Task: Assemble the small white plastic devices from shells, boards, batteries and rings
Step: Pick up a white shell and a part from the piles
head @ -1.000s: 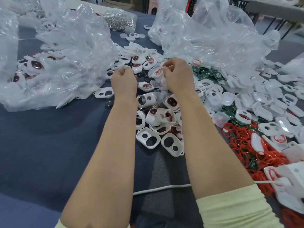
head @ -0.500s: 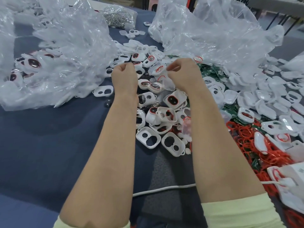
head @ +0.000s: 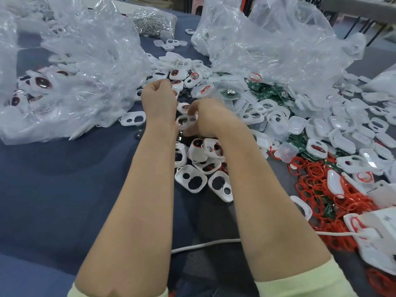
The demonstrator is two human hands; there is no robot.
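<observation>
Gripping a white two-holed plastic shell over the heap of loose shells, your right hand curls round it. Your left hand is clenched just beside it; whether it holds anything cannot be told.

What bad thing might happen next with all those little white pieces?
The right hand holds a white plastic shell with two holes over a heap of lookalike white shells. If it slips, it may get mixed up with them. The thin white cable runs under both forearms, so an arm might snag it. The tangled red rubber rings may come up several at once.
</observation>
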